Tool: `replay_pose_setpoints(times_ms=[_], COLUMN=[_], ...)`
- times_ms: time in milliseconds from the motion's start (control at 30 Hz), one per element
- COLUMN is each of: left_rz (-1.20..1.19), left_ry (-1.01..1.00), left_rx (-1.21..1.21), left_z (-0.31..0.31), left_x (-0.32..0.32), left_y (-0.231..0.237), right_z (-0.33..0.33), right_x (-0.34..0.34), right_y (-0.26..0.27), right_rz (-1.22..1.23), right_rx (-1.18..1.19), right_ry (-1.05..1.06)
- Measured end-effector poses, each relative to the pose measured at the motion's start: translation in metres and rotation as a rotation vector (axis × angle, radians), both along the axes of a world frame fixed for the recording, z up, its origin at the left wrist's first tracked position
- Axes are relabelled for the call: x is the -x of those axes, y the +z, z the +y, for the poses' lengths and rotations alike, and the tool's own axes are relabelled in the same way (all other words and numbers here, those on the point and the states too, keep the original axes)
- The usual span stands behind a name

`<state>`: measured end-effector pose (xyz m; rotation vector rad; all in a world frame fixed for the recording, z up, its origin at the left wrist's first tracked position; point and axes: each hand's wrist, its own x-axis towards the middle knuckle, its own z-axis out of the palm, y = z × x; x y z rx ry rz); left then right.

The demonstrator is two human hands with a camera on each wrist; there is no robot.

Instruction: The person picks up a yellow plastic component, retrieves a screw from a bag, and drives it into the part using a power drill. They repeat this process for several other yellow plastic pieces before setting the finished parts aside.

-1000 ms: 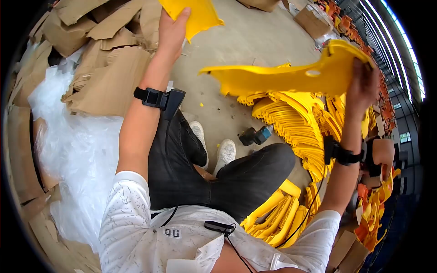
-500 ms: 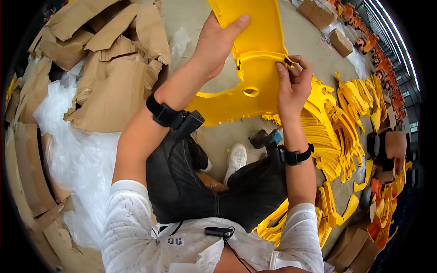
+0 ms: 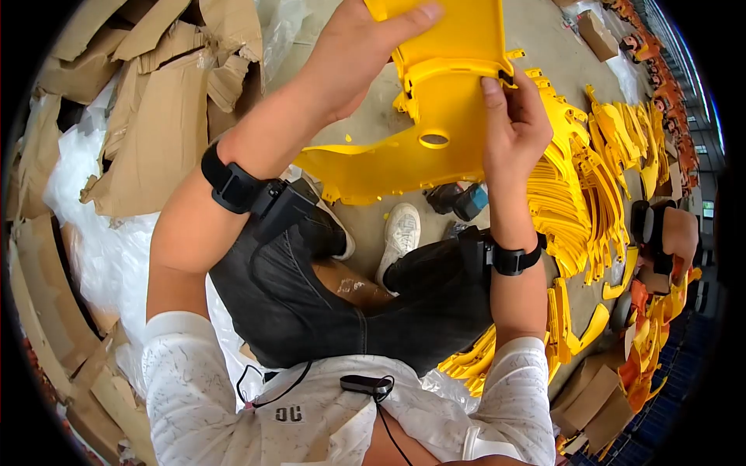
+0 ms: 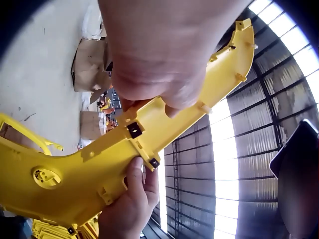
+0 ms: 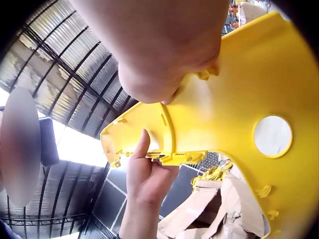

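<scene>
Two yellow plastic panels meet at a raised seam between my hands. The upper panel [image 3: 454, 35] is gripped at its left edge by my left hand [image 3: 350, 58], thumb lying over its face. The lower panel [image 3: 458, 151] has a round hole and a long arm curving out to the left. My right hand [image 3: 519, 124] pinches the right end of the seam between thumb and fingers. From behind, the left wrist view shows small clips and a dark square fastener [image 4: 134, 130] at the joint. In the right wrist view the left thumb presses near the seam.
Stacked yellow panels [image 3: 563, 210] lie on the floor at right, with a power drill [image 3: 470, 202] near my feet. Torn cardboard [image 3: 155, 132] and clear plastic wrap [image 3: 109, 248] are heaped at left. Cardboard boxes [image 3: 594, 396] stand at lower right.
The two panels, held apart a second ago, came together at the seam. My right hand moved from the lower panel's far right end to the joint; both hands shifted closer together.
</scene>
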<state>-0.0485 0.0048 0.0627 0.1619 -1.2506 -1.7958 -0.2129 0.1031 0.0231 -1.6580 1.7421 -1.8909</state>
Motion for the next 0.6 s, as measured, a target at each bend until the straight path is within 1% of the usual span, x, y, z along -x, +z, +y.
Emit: replay_pose_setpoints(times_ms=[33, 100, 133, 200, 233, 300, 333, 400, 433, 500, 533, 600], left_rz=[-0.001, -0.131, -0.133, -0.279, -0.273, 0.039, 0.045, -0.211, -0.211, -0.113, -0.113, -0.25], left_ry=[0.001, 0.068, 0.068, 0.102, 0.097, 0.057, 0.056, 0.209, 0.208, 0.46, 0.462, 0.667], left_rx=[-0.007, 0.149, 0.146, 0.177, 0.179, 0.098, 0.091, 0.014, 0.005, 0.215, 0.206, 0.477], left_z=[0.0, 0.002, 0.004, 0.011, 0.017, 0.031, 0.033, 0.035, 0.037, 0.039, 0.037, 0.03], left_x=[-0.003, -0.01, -0.011, -0.011, -0.006, 0.009, 0.013, 0.018, 0.021, 0.027, 0.027, 0.025], left_y=[0.002, 0.004, 0.003, 0.003, -0.003, -0.023, -0.022, -0.023, -0.026, -0.031, -0.033, -0.038], right_z=[-0.001, -0.001, -0.001, -0.003, -0.003, -0.002, -0.002, -0.002, -0.001, -0.001, -0.001, 0.0], right_x=[0.002, 0.001, 0.001, 0.001, 0.003, 0.008, 0.01, 0.01, 0.008, 0.005, 0.005, 0.007], right_y=[-0.001, -0.001, -0.002, -0.004, -0.004, -0.007, -0.007, -0.008, -0.009, -0.006, -0.004, 0.001], right_rz=[-0.007, -0.021, -0.023, -0.038, -0.033, -0.06, -0.054, -0.046, -0.044, -0.023, -0.02, -0.067], right_rx=[0.005, 0.008, 0.005, 0.051, 0.053, 0.03, 0.023, 0.023, 0.014, 0.023, 0.014, -0.03], right_ry=[0.007, 0.023, 0.024, 0.022, 0.017, -0.015, -0.017, -0.021, -0.021, -0.02, -0.017, 0.093])
